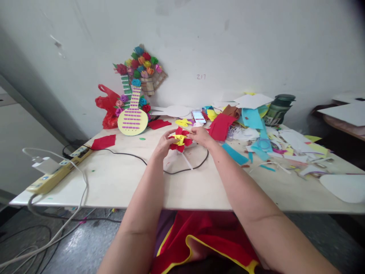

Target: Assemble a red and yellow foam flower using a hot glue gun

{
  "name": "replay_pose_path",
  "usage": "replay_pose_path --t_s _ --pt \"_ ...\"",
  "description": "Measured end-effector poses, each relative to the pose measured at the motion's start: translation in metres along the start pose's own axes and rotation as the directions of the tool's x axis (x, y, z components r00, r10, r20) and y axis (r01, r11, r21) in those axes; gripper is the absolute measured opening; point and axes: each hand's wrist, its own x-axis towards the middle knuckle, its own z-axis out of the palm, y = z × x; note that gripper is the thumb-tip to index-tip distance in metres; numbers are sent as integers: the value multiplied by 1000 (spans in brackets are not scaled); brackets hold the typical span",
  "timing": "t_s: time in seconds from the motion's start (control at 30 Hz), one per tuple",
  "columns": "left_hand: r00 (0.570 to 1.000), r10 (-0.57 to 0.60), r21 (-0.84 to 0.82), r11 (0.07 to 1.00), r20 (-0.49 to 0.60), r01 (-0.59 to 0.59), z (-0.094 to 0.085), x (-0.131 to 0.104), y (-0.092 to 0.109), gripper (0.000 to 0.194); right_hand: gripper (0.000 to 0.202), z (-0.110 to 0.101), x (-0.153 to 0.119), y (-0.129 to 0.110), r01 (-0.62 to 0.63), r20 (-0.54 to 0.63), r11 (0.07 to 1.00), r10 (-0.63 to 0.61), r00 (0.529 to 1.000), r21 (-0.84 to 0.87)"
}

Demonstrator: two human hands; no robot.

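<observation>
A paper flower [179, 140] with red petals and a yellow middle is held above the table. My left hand [165, 141] is closed on its left side, thumb near the yellow part. Close to the flower's right side, my right hand [199, 136] has its fingers pinched together; a thin pale thing seems to show at the fingertips, too small to name. Below the flower a white strip [187, 161] slants down toward a black cable [173, 173]. A yellow paper piece [183, 122] lies just behind the hands.
Paper flowers [144, 62] and a yellow guitar-shaped craft [132, 121] stand at the back left, near a red bag [106, 104]. A power strip [61, 167] lies left. Paper scraps [288, 142], a phone [199, 117] and a green bottle [279, 109] occupy the back and right.
</observation>
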Motion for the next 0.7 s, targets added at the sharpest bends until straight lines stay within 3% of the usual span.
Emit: replay_pose_path --t_s 0.27,0.4,0.57,0.7 --pt "998 59 107 992 15 -60 2 -1 -1 74 29 1 0 -2 -5 -29 998 3 1000 -56" --pt "994 110 109 988 -5 -109 1 1 -4 73 18 -1 -2 -7 -27 -52 997 23 998 -74" --pt "972 194 65 980 -133 -187 -1 5 -7 64 27 -5 -4 -13 -60 -108 997 54 993 -51" --pt "951 210 50 978 -226 -204 -1 6 -7 47 25 -4 -3 -12 14 -141 994 -30 990 -112"
